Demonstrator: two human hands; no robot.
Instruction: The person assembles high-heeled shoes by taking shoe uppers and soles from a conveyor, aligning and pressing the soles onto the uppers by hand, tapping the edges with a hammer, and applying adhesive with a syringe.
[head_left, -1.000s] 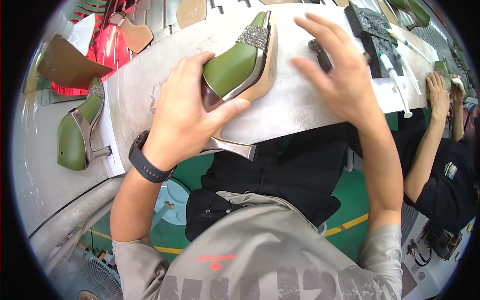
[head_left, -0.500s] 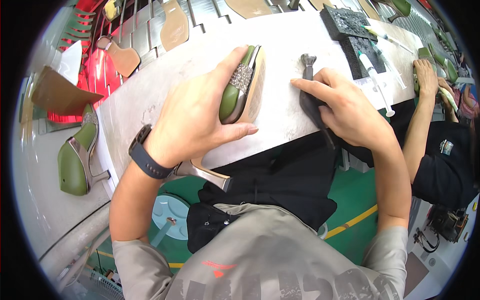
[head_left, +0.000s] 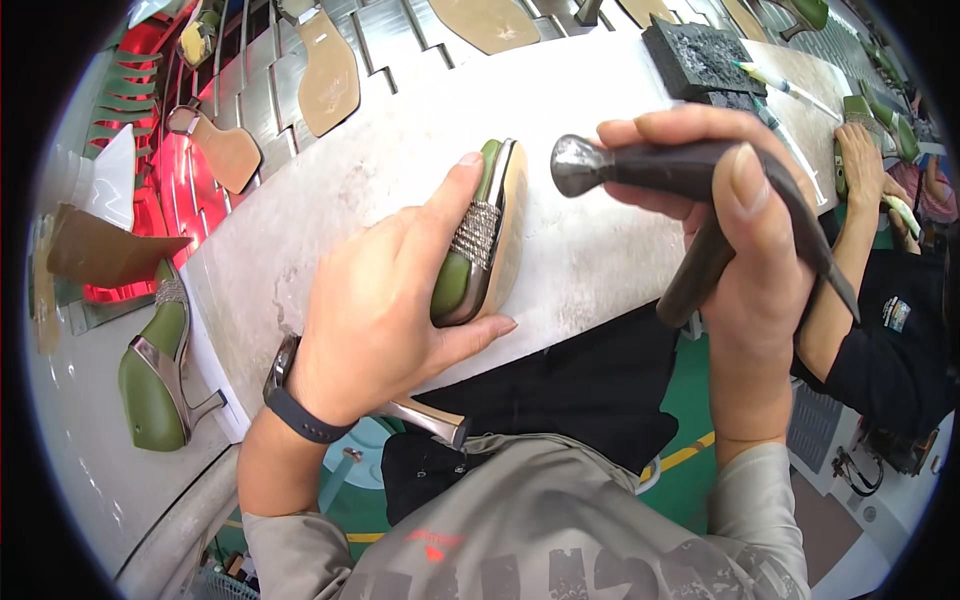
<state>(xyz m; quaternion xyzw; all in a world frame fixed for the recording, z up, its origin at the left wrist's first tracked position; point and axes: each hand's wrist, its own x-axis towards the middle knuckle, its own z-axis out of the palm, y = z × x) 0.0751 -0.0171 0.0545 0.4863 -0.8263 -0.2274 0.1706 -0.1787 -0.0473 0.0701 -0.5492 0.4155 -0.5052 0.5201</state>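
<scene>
My left hand (head_left: 385,300) grips a green high-heeled shoe (head_left: 480,235) turned on its side on the pale workbench (head_left: 600,250), tan sole facing right, with a glittery band across the toe. Its metallic heel (head_left: 425,415) pokes out below my palm, over the bench edge. My right hand (head_left: 740,230) is raised just right of the shoe and holds a dark metal hammer-like tool (head_left: 640,165), its rounded head pointing left toward the sole.
A second green heeled shoe (head_left: 155,375) stands at the left on a grey surface. Tan insoles (head_left: 325,75) lie on a slatted rack at the back. A black block (head_left: 700,60) sits at the far right; another person's arm (head_left: 860,170) works beyond it.
My left hand rolled the shoe from upright onto its side. My right hand left the bench top, picked up the dark tool and lifted it beside the sole.
</scene>
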